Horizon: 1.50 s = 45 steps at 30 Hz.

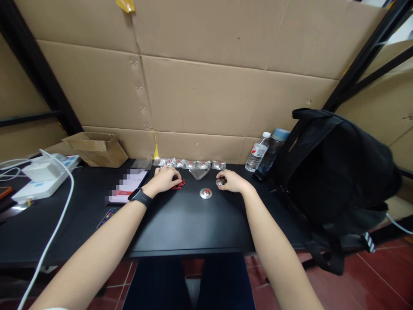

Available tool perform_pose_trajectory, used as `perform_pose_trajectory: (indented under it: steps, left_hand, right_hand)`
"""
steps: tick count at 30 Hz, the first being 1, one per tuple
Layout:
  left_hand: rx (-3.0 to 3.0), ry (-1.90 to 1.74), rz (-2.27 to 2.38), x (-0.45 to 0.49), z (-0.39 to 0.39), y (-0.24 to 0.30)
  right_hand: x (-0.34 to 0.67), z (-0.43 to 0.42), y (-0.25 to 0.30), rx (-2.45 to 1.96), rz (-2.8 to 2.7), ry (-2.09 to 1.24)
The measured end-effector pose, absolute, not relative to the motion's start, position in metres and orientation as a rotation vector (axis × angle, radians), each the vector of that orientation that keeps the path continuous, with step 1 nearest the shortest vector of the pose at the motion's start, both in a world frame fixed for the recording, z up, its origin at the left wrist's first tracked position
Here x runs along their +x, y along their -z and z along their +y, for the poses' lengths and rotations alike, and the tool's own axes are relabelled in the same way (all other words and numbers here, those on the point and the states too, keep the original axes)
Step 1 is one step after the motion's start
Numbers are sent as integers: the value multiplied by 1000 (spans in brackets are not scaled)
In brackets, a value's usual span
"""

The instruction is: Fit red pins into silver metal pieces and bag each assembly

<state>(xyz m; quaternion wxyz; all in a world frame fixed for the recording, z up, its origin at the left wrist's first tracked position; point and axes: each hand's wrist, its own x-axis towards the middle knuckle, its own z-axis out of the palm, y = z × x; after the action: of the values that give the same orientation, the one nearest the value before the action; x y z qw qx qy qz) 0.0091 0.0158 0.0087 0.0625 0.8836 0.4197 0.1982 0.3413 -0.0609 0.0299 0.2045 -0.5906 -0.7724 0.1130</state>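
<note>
My left hand (165, 178), with a black watch on the wrist, has its fingers curled down, fingertips pinched at a small bunch of red cord (180, 185) on the black table. To the right, the fingers of my right hand (232, 181) are closed around a shiny metal disc that looks like a small cymbal (220, 181). Between both hands a domed silver cymbal (205, 194) lies on the table, a red cord at its centre. Behind them, several similar discs in clear plastic wrappers (203, 165) stand in a row along the cardboard wall.
A black backpack (335, 172) sits at the right, beside a water bottle (257, 153) and a blue-lidded bottle (277, 144). On the left are a cardboard box (100, 150), a power strip (45, 178) with white cables, and a partly blurred box (127, 189). The table's front edge (193, 252) is near my legs.
</note>
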Motion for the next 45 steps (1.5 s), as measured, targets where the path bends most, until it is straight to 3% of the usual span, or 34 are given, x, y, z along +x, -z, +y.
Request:
perform_pose_trajectory:
  steps: [6,22,34,45]
  left_hand:
    - [2649,-616,1245,17,14,-2]
    - [2706,-608,1291,27,5,1]
    - [2535,-1037,1090,46,-24,-30]
    - [2424,-1128,1075,53,-32,-30]
  right_hand:
    - [353,-57,-23,-1677,-2126,-440]
    - [349,-59,-27,-1584,-2036,-353]
    - [295,-69,-31,-1174,-1895,-603]
    - [271,-74,-31,-1044,-1757,-708]
